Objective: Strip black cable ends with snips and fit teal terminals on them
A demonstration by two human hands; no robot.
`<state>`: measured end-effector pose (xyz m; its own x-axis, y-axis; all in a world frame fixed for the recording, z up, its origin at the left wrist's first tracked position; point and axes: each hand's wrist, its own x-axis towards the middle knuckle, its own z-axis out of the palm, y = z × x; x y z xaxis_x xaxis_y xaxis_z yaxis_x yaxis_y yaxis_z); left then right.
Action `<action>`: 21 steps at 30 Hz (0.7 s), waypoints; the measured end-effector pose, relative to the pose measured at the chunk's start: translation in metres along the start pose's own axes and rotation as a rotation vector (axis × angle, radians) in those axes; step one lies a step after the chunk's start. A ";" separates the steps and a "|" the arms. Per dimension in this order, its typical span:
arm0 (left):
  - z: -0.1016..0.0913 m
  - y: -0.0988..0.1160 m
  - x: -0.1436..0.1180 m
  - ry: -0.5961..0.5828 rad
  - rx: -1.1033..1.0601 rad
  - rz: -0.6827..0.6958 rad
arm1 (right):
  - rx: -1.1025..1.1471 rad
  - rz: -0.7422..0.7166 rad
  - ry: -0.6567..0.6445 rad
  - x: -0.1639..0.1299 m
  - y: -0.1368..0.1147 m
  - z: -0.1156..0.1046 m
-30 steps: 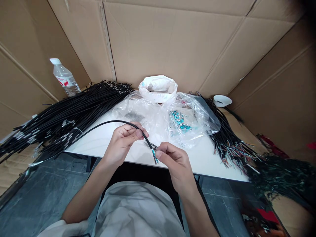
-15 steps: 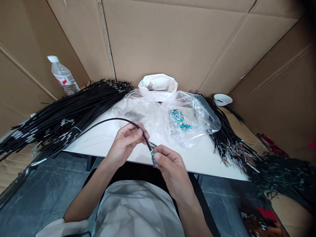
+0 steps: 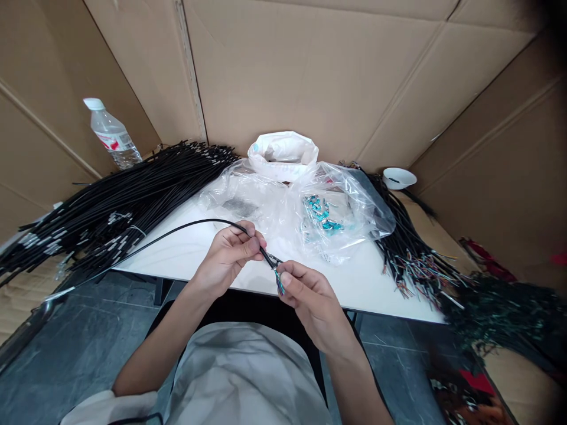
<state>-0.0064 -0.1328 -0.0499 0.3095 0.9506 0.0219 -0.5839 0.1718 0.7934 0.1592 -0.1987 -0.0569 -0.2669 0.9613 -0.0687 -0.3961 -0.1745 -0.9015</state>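
Note:
My left hand (image 3: 228, 257) is closed on a black cable (image 3: 195, 222), thumb on top, a short way behind its stripped end. From there the cable arcs back over the table to the left. Thin coloured wires (image 3: 279, 284) fan out of the end and point down toward my lap. My right hand (image 3: 310, 298) pinches at these wires between thumb and fingers; its fingertips partly hide them. Between the two hands a small dark strip (image 3: 274, 258) shows behind the cable, too small to name.
A large bundle of black cables (image 3: 146, 183) lies left, near a water bottle (image 3: 113, 139). Clear plastic bags with small teal parts (image 3: 323, 213) and a white bag (image 3: 283, 171) stand ahead. Right are cables with bare wires (image 3: 407, 260) and a white bowl (image 3: 400, 178). Cardboard walls (image 3: 310, 71) surround the table.
The cable's arc has sunk slightly, and its stripped end has shifted a little to the right. The wires look more spread. Both hands keep their grip.

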 end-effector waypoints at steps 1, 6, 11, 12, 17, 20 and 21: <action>0.001 -0.001 0.001 -0.004 -0.001 0.013 | 0.094 0.061 -0.045 0.001 0.000 0.000; 0.005 -0.009 0.002 -0.013 0.033 0.106 | 0.380 0.245 -0.224 0.000 0.007 0.006; 0.008 -0.013 0.000 0.009 0.068 0.154 | 0.124 -0.049 -0.065 -0.002 0.023 0.002; 0.009 -0.012 0.002 0.022 0.074 0.160 | 0.073 -0.085 -0.072 -0.003 0.026 0.001; 0.006 0.009 0.014 0.241 0.008 0.369 | -0.075 -0.118 0.000 -0.008 0.041 0.000; -0.002 0.020 0.018 0.253 0.042 0.401 | -0.174 -0.228 0.282 -0.004 0.039 -0.007; -0.005 0.022 0.017 0.247 0.050 0.396 | -0.238 -0.290 0.379 0.000 0.034 -0.013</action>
<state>-0.0179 -0.1113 -0.0354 -0.1213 0.9746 0.1883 -0.5827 -0.2235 0.7814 0.1574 -0.2019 -0.0932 0.1776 0.9801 0.0881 -0.1846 0.1211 -0.9753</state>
